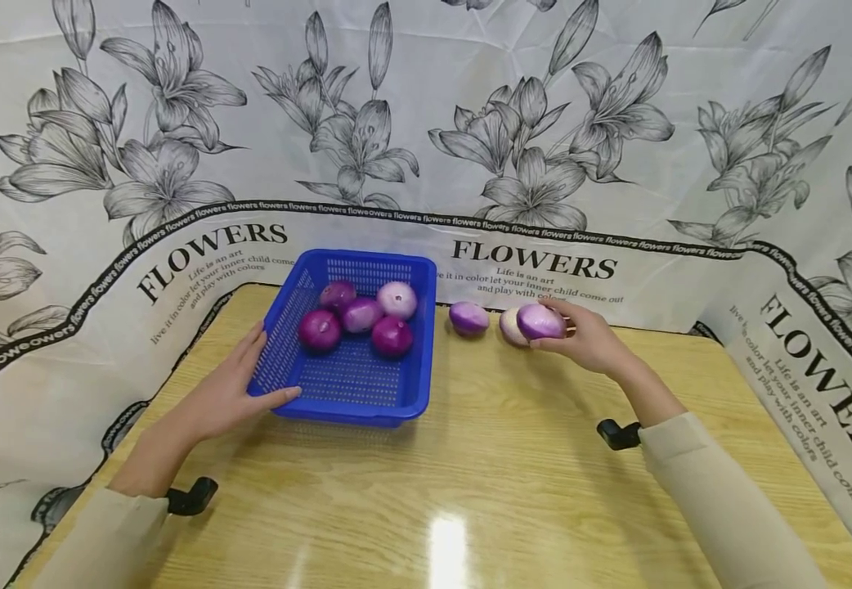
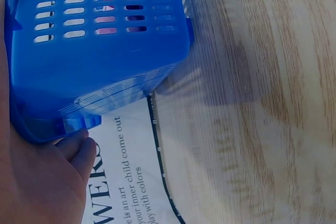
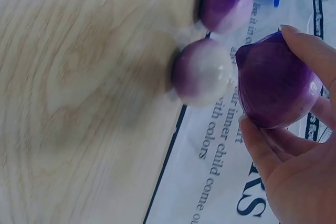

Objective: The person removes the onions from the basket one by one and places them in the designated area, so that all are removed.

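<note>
My right hand grips a purple onion between thumb and fingers. In the head view this onion overlaps a paler, white-and-purple onion on the table behind it. Another purple onion lies to the left, by the basket's right side. My left hand holds the corner of a blue plastic basket, thumb over the near rim and fingers along the left side; fingertips curl below the rim in the left wrist view. Several purple onions sit inside the basket, toward its far end.
A wooden table carries everything. White cloth printed with flowers and lettering stands up along the back and sides of the table. A black wrist mount juts from the right sleeve, another from the left.
</note>
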Demonstrator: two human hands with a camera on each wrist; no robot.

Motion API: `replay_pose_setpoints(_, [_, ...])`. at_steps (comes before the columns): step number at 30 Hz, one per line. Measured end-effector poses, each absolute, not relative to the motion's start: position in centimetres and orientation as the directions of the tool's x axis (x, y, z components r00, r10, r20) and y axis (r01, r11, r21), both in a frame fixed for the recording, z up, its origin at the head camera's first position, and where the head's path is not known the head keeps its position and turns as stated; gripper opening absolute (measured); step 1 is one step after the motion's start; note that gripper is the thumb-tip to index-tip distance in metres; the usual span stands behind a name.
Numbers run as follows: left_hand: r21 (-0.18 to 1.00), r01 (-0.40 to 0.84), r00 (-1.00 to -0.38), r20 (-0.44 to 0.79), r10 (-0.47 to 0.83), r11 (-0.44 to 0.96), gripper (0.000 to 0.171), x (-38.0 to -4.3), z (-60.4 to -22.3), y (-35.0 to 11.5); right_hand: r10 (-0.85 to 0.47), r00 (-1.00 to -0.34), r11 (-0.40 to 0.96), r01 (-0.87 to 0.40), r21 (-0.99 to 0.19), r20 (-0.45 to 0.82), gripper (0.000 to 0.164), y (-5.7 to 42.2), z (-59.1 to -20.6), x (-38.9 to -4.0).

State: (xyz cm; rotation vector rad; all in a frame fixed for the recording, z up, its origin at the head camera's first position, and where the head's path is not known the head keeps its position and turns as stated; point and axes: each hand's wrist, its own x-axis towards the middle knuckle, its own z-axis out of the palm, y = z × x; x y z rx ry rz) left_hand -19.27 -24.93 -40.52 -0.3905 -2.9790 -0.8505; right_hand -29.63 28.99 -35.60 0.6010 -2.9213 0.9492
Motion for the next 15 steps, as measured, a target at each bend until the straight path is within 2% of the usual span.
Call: replay_pose_setpoints(15, [0.518, 0.239, -0.970, 0.083, 0.230, 0.821, 0.117, -19.3, -40.7, -24.9, -0.279, -0.955, 0.773, -0.286, -0.566, 0.101, 0.076, 32.7, -36.9, -30.1])
